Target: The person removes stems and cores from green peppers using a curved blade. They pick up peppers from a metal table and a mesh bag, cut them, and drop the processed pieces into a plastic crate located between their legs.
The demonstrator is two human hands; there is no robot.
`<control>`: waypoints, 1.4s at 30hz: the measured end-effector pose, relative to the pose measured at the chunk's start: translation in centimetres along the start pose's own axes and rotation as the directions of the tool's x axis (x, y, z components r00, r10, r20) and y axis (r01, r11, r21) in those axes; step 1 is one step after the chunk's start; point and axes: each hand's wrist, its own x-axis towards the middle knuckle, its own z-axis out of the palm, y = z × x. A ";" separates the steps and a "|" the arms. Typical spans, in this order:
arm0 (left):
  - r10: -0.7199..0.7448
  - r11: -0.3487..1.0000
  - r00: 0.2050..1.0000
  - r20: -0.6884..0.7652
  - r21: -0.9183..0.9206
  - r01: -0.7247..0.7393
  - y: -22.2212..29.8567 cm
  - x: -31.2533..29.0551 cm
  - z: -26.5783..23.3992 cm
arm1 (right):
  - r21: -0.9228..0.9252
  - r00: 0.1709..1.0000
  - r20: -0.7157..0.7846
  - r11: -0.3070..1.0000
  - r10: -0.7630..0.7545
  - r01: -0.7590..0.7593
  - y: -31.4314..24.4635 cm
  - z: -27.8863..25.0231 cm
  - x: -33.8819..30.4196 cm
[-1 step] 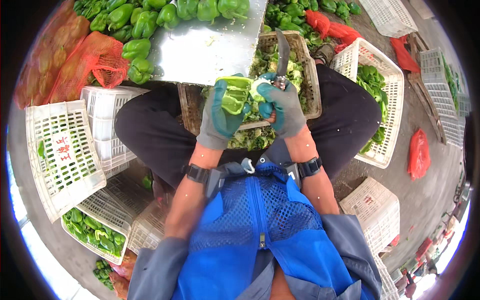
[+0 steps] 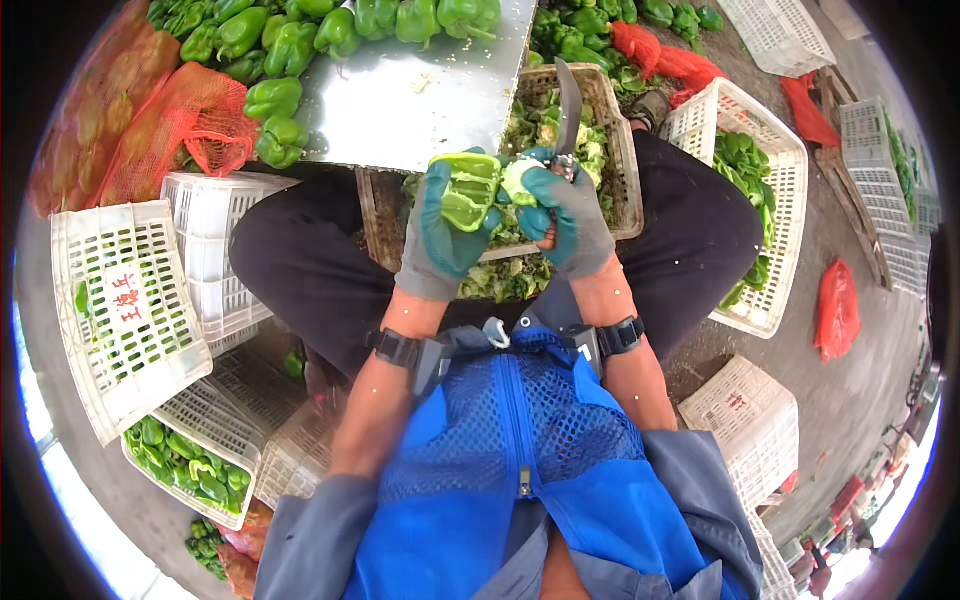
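Observation:
My left hand (image 2: 445, 230), in a grey and teal work glove, grips a green bell pepper (image 2: 468, 190) that is cut open, its hollow ribbed inside facing up. Beside it, my gloved right hand (image 2: 568, 215) is closed around a knife (image 2: 568, 120); the curved blade points away from me. A pale green pepper core (image 2: 517, 182) sits at the right hand's thumb and fingers, next to the pepper's opening. Below both hands, between my legs, stands a crate (image 2: 628, 180) with pepper cores and trimmings (image 2: 515, 278) in it.
Whole bell peppers (image 2: 290, 48) line a shiny metal board (image 2: 400, 110) ahead. Red mesh sacks (image 2: 150, 130) lie far left. White plastic crates (image 2: 140, 330) stand at my left; another crate (image 2: 787, 240) with green peppers is at my right. A red bag (image 2: 838, 310) lies on the floor.
Both hands have shifted very slightly, and the knife and core have moved a little to the right. The pepper and knife stay in the same hands.

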 end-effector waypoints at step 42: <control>0.312 0.661 0.785 -0.536 0.715 0.225 9.7 1.5 -8.6 | -0.146 0.987 0.163 0.989 0.004 0.020 -3.7 7.4 4.0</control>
